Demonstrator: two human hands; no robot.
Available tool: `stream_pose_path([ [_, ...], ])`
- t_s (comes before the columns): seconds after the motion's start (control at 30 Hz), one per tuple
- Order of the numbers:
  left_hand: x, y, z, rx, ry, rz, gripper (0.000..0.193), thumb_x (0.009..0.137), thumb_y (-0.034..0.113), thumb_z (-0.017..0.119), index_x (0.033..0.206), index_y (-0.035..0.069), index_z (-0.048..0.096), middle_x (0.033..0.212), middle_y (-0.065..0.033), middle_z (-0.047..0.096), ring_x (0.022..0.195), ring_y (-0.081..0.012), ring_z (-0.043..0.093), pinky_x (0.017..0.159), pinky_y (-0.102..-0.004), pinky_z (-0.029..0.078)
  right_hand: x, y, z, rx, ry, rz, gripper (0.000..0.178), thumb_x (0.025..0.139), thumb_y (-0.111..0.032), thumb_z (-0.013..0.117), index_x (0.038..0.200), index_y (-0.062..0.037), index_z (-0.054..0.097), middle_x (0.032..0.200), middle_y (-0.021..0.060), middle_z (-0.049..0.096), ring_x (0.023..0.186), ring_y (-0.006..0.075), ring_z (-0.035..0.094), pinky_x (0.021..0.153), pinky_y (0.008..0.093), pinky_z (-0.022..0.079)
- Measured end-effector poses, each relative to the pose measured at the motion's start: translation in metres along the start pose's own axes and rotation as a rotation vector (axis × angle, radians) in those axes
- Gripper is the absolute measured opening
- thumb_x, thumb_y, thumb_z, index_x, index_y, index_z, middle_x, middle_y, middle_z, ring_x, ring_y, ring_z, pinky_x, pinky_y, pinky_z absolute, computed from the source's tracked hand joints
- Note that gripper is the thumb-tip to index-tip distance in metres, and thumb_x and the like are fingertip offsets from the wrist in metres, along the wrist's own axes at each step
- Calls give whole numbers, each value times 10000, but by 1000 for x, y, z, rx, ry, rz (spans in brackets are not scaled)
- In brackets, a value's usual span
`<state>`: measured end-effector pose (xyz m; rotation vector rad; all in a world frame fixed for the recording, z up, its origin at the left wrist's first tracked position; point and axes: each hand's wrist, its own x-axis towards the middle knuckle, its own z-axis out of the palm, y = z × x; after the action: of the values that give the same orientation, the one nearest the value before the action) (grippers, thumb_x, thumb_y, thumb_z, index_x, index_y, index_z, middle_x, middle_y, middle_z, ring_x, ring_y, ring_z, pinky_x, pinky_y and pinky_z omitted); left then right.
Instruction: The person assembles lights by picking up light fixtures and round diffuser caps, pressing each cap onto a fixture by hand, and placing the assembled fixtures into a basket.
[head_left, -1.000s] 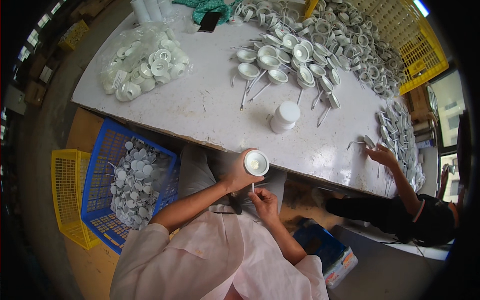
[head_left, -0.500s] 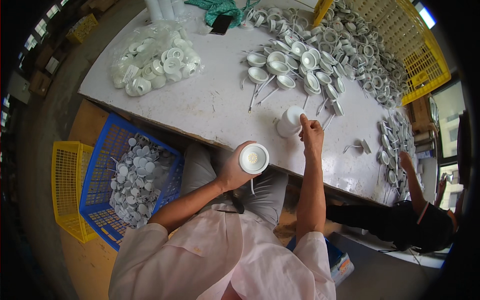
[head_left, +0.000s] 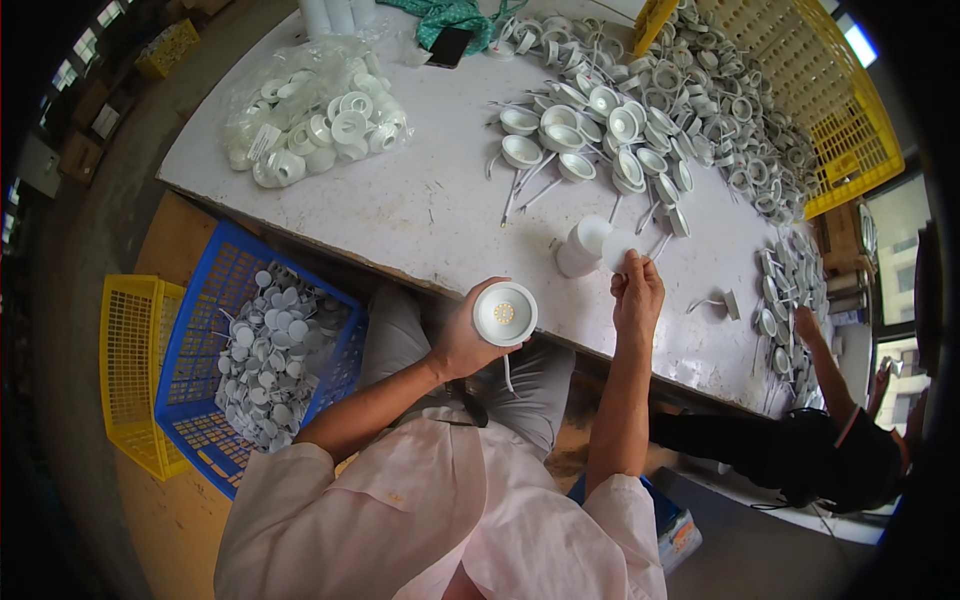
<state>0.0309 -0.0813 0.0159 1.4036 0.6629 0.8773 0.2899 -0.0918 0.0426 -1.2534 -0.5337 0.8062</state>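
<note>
My left hand [head_left: 466, 338] is wrapped round a white LED downlight [head_left: 505, 314] over my lap. The light's open face is up, showing a ring of small yellow LEDs, and a short white cable hangs below it. Between the fingertips of my right hand [head_left: 638, 290] is a thin, round, translucent white diffuser disc [head_left: 619, 250]. A stack of white discs [head_left: 580, 247] stands on the table just left of that disc. Beyond the stack lie several white downlight housings [head_left: 563, 138] with cables.
A clear bag of white rings [head_left: 310, 130] lies at the table's far left. Many housings heap beside a yellow crate [head_left: 850, 130]. A blue basket [head_left: 185, 385] of finished-looking round lights stands left of my legs. At right, another person's arm [head_left: 826, 360] reaches toward more lights.
My right hand has drawn a disc off the top of the stack and moved slightly right with it. My left hand stays nearly still with the downlight.
</note>
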Motion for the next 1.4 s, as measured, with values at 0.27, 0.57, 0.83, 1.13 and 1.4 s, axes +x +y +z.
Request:
stream_pose_path([
  [0.27,4,9,2,108,2,42,800,686,36,803,1343,25,346,1183,-95,563,1106,-165,542,962,-313,442,-47,-8,9,251,-25,125,113,920,-113,584,846,-28,581,638,10,528,563,111,561,487,215,449],
  [0.57,10,16,3,69,-62,-52,810,685,37,753,1363,3,311,1228,-128,512,1149,-197,504,993,-325,403,-83,12,22,114,-88,256,124,894,-112,615,799,-45,574,624,24,563,509,93,520,461,207,398],
  [0.83,5,1,-1,-91,-111,-39,808,745,164,735,1395,19,277,1252,-151,487,1177,-218,475,1000,-332,388,-98,30,38,-107,-174,285,139,849,-122,685,840,-37,575,679,12,582,521,65,511,470,191,412],
  [1.13,6,3,3,44,-22,-78,559,881,206,627,1352,59,365,1158,-125,570,1063,-194,553,917,-331,450,-100,35,50,-226,-192,261,220,820,-125,727,841,-78,513,655,-14,552,513,46,514,442,172,418],
  [1.4,2,-1,2,66,-13,-64,495,916,176,577,1352,74,366,1148,-120,570,1049,-187,551,904,-326,451,-101,35,53,-176,-198,312,236,810,-123,737,806,-82,505,648,-15,536,498,51,496,440,175,408],
])
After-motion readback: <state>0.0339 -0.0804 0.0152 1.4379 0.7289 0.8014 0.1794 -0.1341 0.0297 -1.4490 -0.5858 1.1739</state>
